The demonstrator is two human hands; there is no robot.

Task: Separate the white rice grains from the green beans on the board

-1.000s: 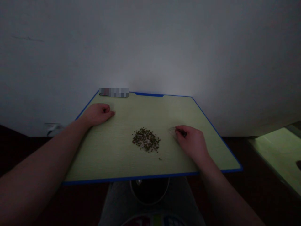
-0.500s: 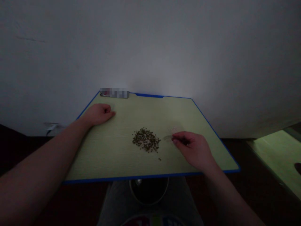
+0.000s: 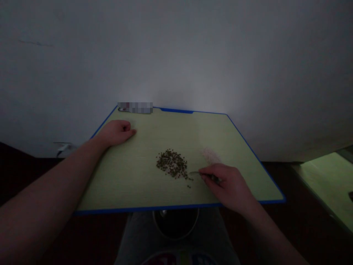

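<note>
My left hand (image 3: pixel 117 132) rests on the left side of a small table (image 3: pixel 154 132), its fingers curled into a loose fist with nothing visible in them. Pinched in my right hand (image 3: pixel 224 182) is a pair of thin, curved metal tweezers (image 3: pixel 194 172). Their tip is beside the lower right edge of a heap of small dark green-brown beans (image 3: pixel 172 163). Pale grains show among the beans. A few beans lie loose near the tip. Just behind my right hand is a separate small pile of pale, rice-like grains (image 3: pixel 211 155), partly covered by the hand.
A blue edge runs round the tabletop. At its far left corner lies a blurred-out flat object (image 3: pixel 138 107). A grey wall (image 3: pixel 176 55) stands right behind the table. Below the near edge, a round dark bowl (image 3: pixel 176 224) sits between my legs.
My right hand has moved toward me and slightly left with the tweezers, uncovering more of the pale pile. Several beans now lie near the tip. My left hand stays put.
</note>
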